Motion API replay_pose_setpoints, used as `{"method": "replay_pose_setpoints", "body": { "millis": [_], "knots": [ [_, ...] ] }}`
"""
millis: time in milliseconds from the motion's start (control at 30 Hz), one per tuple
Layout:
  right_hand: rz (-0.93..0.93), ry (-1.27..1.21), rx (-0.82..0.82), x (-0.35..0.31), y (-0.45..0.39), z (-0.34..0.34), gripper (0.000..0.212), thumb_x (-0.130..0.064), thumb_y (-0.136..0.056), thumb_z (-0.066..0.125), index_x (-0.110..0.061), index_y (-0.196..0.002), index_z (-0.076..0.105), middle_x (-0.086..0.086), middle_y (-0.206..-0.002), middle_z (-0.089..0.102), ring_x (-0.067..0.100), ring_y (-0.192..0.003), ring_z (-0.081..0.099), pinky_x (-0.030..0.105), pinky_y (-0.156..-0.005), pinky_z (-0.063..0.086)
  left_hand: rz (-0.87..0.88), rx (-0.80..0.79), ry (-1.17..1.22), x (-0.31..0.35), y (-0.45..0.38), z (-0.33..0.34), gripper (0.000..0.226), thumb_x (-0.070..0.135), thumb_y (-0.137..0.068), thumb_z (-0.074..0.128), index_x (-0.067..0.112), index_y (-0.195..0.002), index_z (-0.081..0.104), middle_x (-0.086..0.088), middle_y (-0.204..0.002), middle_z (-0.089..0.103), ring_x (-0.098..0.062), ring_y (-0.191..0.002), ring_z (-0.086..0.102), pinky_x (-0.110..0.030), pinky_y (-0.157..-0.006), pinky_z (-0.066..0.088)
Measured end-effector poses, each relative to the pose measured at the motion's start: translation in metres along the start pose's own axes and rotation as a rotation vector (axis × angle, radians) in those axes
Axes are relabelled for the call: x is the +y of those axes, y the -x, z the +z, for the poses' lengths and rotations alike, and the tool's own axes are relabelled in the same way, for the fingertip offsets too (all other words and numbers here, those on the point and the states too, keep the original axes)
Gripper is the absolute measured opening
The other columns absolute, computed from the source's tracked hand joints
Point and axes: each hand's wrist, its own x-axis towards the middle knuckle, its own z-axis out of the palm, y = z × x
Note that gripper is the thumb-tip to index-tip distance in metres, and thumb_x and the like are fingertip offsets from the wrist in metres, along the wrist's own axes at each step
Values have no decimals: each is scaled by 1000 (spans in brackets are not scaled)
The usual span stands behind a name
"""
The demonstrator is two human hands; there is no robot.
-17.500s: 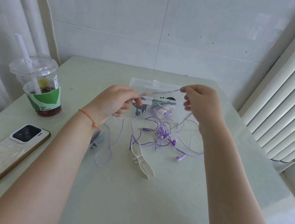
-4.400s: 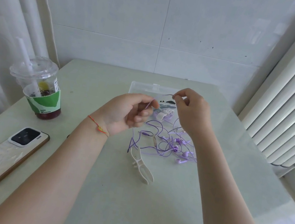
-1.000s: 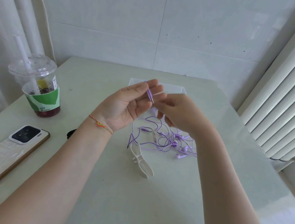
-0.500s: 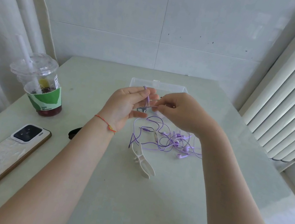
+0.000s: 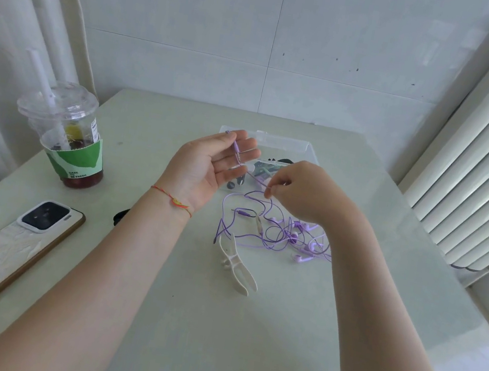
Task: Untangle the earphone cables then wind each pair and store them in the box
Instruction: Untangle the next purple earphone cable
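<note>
Compared with half a second earlier, the two hands are drawn apart: the left hand (image 5: 208,163) is now opened wider, palm up and fingers nearly straight, just left of frame centre, and the right hand (image 5: 297,191) is shifted to the right and a little lower. A purple cable (image 5: 237,151) is laid across the left fingers, its plug end showing above the fingertips; whether it is pinched there by the thumb cannot be told. From there the cable is run to the right hand, where it is pinched between thumb and forefinger, the other fingers curled.

The rest of the purple earphones (image 5: 277,233) is left in a loose tangle on the table (image 5: 210,341), just below the right hand — earbuds toward the right of the heap. A white winder clip (image 5: 236,265) is lain at the tangle's lower left edge, touching the strands. The clear box (image 5: 279,142) is set behind the hands, near the table's far edge, partly hidden by them.

At the left of the frame a lidded drink cup (image 5: 67,136) and a phone (image 5: 5,252) are kept well apart from the tangle. Bare tabletop is shown across the lower centre and to the right of the earphones, up to the table's right edge.
</note>
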Motion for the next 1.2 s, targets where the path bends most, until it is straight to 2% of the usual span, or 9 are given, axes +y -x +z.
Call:
{"method": "replay_pose_setpoints", "body": {
  "millis": [300, 433, 533, 633, 733, 867, 1067, 1200],
  "knots": [
    [-21, 8, -59, -4, 1, 2, 31, -8, -88, 46, -20, -91, 75, -7, -65, 51, 10, -52, 45, 22, -47, 35, 6, -27, 26, -2, -3, -2, 19, 11, -100, 47, 6, -101, 65, -7, -94, 75, -21, -90, 73, -19, -61, 56],
    [-107, -45, -18, -8, 5, -2, 24, -16, -91, 50, -19, -91, 74, -10, -61, 48, 2, -43, 43, 12, -41, 31, 55, -3, -199, -12, -5, -6, 16, 7, -98, 51, 5, -100, 67, -11, -100, 71, -21, -89, 72, -23, -59, 56],
    [-147, -47, -3, -10, 7, -4, 20, -22, -94, 52, -17, -96, 71, -10, -64, 48, 4, -52, 41, 18, -49, 31, 76, -7, -373, -19, -3, -4, 16, 6, -97, 54, 2, -104, 68, -11, -103, 70, -14, -86, 71, -24, -58, 56],
    [-139, -16, -69, -10, 10, -7, 25, -17, -94, 47, -21, -97, 72, -10, -64, 48, 4, -49, 41, 18, -47, 32, 101, -1, -353, -19, -2, 0, 21, 8, -96, 57, 2, -113, 67, -10, -107, 71, -13, -90, 71, -26, -58, 57],
    [-123, 14, -110, -9, 11, -7, 32, -12, -92, 44, -24, -95, 74, -7, -62, 48, 9, -48, 41, 19, -47, 35, 97, 12, -316, -17, -2, 0, 20, 16, -97, 57, 13, -112, 69, -5, -107, 73, -15, -98, 71, -24, -59, 55],
    [-125, -13, -106, -10, 12, -6, 31, -14, -91, 44, -25, -94, 73, -8, -62, 49, 9, -47, 40, 17, -45, 36, 97, 39, -315, -18, -2, -2, 19, 18, -97, 57, 14, -112, 70, -5, -106, 74, -15, -97, 71, -23, -58, 54],
    [-139, -68, 122, -5, 9, -12, 17, -22, -91, 56, -18, -89, 72, -12, -60, 48, 3, -54, 43, 19, -51, 31, 47, 16, -598, -21, -2, -2, 18, 7, -98, 51, 4, -100, 68, -7, -85, 71, -12, -76, 69, -22, -51, 53],
    [-149, -145, 270, 3, 3, -12, 12, -24, -90, 61, -17, -87, 71, -11, -58, 45, 4, -55, 42, 18, -51, 30, -60, -147, -554, -16, 3, 2, 18, 10, -99, 51, 6, -97, 68, -9, -81, 68, -21, -83, 68, -23, -51, 53]
  ]
}}
